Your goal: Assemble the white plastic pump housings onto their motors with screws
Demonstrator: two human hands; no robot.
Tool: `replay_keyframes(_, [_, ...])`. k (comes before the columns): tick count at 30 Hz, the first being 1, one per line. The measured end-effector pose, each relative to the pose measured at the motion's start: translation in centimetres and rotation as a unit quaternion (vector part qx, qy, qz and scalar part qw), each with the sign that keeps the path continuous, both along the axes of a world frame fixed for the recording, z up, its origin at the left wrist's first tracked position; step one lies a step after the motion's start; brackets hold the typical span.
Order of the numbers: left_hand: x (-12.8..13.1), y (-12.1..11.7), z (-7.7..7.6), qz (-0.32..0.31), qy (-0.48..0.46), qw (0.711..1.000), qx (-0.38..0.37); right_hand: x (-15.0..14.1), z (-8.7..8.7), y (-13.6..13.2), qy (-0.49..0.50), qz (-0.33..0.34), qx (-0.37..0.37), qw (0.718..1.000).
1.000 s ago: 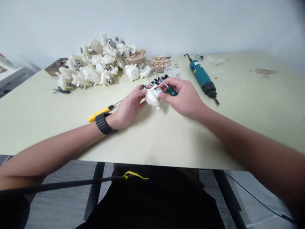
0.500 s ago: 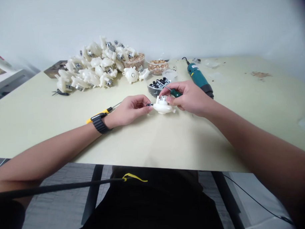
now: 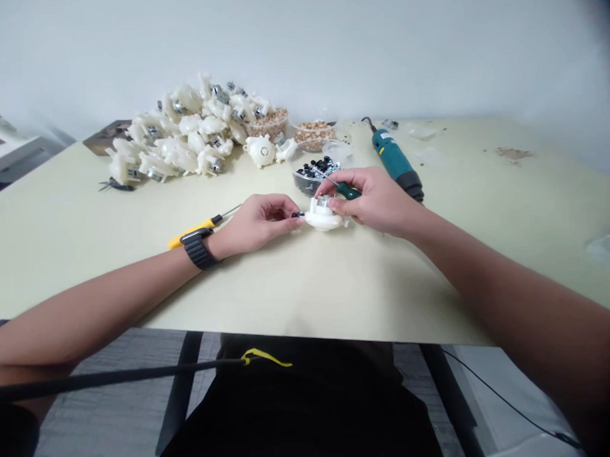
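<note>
My left hand (image 3: 265,220), with a dark watch on the wrist, pinches a small black piece with a shiny end (image 3: 297,215) at the left side of a white plastic housing (image 3: 323,220). My right hand (image 3: 376,199) grips that housing from the right. Tucked in the same hand is a screwdriver with a green handle (image 3: 348,191), its shaft pointing up and left. Just behind the hands stands a clear bowl (image 3: 306,184) of small black and silver parts. A yellow screwdriver (image 3: 192,234) lies behind my left wrist.
A heap of similar white housings (image 3: 188,134) fills the back left, with dark pliers (image 3: 117,184) in front. Two tubs of small brownish pieces (image 3: 314,133) stand at the back. A teal corded power tool (image 3: 396,160) lies behind my right hand.
The view has shifted slightly. Both hands stay at the white housing with the same grips, and the small black piece is still at its left side.
</note>
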State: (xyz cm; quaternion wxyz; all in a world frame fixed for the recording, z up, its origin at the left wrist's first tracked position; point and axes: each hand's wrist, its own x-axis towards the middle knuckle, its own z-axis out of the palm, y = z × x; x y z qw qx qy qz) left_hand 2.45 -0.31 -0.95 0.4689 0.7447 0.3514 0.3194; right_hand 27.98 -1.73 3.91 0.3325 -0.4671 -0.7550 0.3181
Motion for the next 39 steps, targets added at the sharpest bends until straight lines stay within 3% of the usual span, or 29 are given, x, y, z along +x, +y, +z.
replay_keyframes(8, [0.1,-0.2,0.2,0.027,0.084,0.992,0.090,0.0,-1.5,0.0,-0.016,0.007,0.053,0.998])
replay_keyframes(15, [0.1,-0.4,0.5,0.050,0.174,0.961,0.209,-0.3,-2.5,-0.3,-0.006,-0.005,0.023,1.000])
replay_keyframes(20, [0.1,0.1,0.1,-0.003,0.209,0.929,0.307,-0.4,-2.7,-0.6,-0.011,-0.013,0.029,0.999])
replay_keyframes(25, [0.2,0.3,0.2,0.000,0.213,0.920,0.328,-0.3,-2.5,-0.9,-0.039,-0.043,0.048,0.997])
replay_keyframes(29, [0.1,-0.2,0.6,-0.017,0.149,0.949,0.278,-0.8,-2.6,-1.2,-0.010,-0.075,0.026,0.997])
replay_keyframes(33, [0.1,-0.8,0.6,-0.058,0.163,0.957,0.234,-1.2,-2.6,-1.6,0.014,-0.061,-0.015,0.998])
replay_keyframes(39, [0.5,-2.5,1.9,-0.095,0.208,0.918,0.324,-1.0,-1.4,-2.4,-0.029,-0.129,0.102,0.986])
